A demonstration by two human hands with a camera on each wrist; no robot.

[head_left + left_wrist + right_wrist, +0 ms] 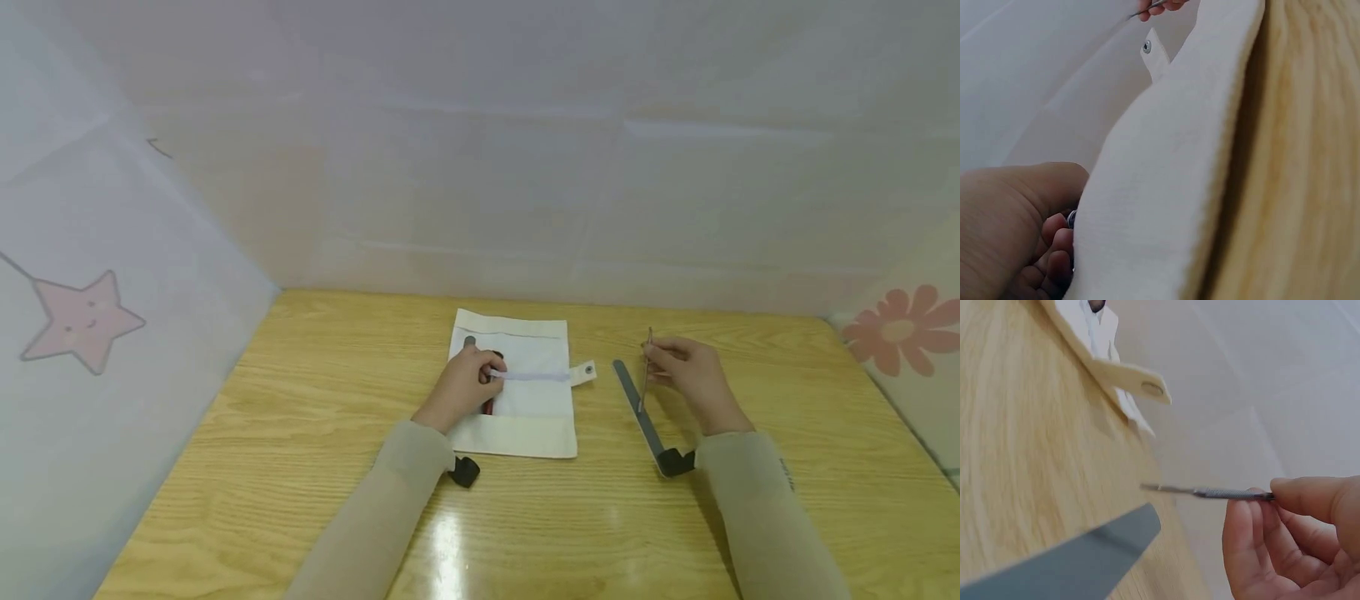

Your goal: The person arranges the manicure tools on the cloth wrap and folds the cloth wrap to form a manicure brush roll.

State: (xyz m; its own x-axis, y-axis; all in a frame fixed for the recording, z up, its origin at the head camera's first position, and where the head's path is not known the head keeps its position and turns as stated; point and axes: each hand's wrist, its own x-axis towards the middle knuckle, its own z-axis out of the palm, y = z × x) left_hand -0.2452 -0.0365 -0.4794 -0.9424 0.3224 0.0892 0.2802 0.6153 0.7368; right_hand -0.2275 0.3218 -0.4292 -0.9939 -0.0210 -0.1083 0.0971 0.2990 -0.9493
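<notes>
A white cloth pouch lies unfolded on the table, with a pale elastic band across its middle. My left hand is over the pouch's left side, thumb and fingers pinching the band. Beside those fingers a dark red tool and a grey rounded tip show in the pouch, partly hidden by the hand. To the right, my right hand pinches a thin metal cuticle pusher by its knurled handle. Its flat end points down, above a grey nail file on the table.
From the pouch's right edge a snap tab sticks out towards the nail file. The wooden table meets a pale printed sheet at the back and sides. Black wrist cameras sit below both hands.
</notes>
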